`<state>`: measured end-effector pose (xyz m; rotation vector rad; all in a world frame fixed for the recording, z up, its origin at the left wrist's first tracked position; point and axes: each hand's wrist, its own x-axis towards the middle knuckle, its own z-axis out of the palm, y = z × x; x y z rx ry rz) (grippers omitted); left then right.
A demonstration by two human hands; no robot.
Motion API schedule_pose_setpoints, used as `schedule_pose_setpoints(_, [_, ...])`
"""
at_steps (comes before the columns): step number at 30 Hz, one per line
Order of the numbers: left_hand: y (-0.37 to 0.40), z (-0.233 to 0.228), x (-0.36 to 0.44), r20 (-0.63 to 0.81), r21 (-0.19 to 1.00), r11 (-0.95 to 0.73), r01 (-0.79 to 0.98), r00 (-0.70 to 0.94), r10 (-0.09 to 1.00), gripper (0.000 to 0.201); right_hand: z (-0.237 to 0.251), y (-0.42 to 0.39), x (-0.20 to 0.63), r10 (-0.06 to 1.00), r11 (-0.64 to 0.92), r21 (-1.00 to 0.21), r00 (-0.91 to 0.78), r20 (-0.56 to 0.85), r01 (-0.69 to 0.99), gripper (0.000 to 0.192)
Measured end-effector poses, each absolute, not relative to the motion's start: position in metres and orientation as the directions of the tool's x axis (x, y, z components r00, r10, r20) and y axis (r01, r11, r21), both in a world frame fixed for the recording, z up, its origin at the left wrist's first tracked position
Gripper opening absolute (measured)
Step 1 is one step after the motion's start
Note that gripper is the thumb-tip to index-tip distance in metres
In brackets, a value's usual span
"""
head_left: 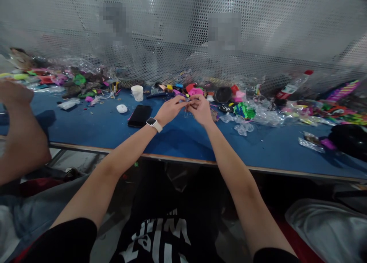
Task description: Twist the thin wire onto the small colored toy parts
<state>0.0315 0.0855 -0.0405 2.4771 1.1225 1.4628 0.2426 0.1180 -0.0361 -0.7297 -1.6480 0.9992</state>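
My left hand (171,109), with a white-strapped watch (154,124) on its wrist, reaches to the middle of the blue table (183,140). My right hand (201,109) meets it there. The fingers of both hands are pinched close together around something small and thin that I cannot make out. Below the fingertips a few fine pale lines show, too faint to name. To the left of my left hand lies a black phone (140,116). Just beyond my hands are pink and red pieces (196,90).
A white cup (137,93) and a white earbud case (122,108) stand left of my hands. Clear plastic bags (266,114), a green sequin piece (244,110) and a red-capped bottle (293,88) lie right. A perforated metal panel (172,33) rises behind. A co-worker's arm (24,137) is at left.
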Motion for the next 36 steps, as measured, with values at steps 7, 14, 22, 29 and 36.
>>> schedule_pose_setpoints(7, [0.091,-0.047,0.030,0.775,0.176,-0.680,0.712,0.326,0.542,0.033,-0.039,0.120,0.240,0.737,0.637,-0.771,-0.296,0.608,0.006,0.054])
schedule_pose_setpoints(14, [0.090,-0.041,0.027,0.771,0.086,-0.673,0.734,0.379,0.512,0.032,-0.044,0.126,0.243,0.695,0.693,-0.720,-0.306,0.650,0.043,0.061])
schedule_pose_setpoints(22, [0.085,-0.035,0.028,0.728,0.279,-0.659,0.699,0.293,0.620,0.017,-0.032,0.112,0.247,0.656,0.747,-0.650,-0.306,0.689,0.139,0.058])
schedule_pose_setpoints(29, [0.077,-0.026,0.029,0.669,0.407,-0.643,0.648,0.268,0.693,0.018,-0.021,0.106,0.257,0.608,0.792,-0.559,-0.396,0.688,0.245,0.052])
schedule_pose_setpoints(36, [0.083,-0.032,0.030,0.633,0.605,-0.677,0.418,0.263,0.728,0.011,-0.016,0.103,0.262,0.560,0.828,-0.436,-0.491,0.667,0.352,0.036])
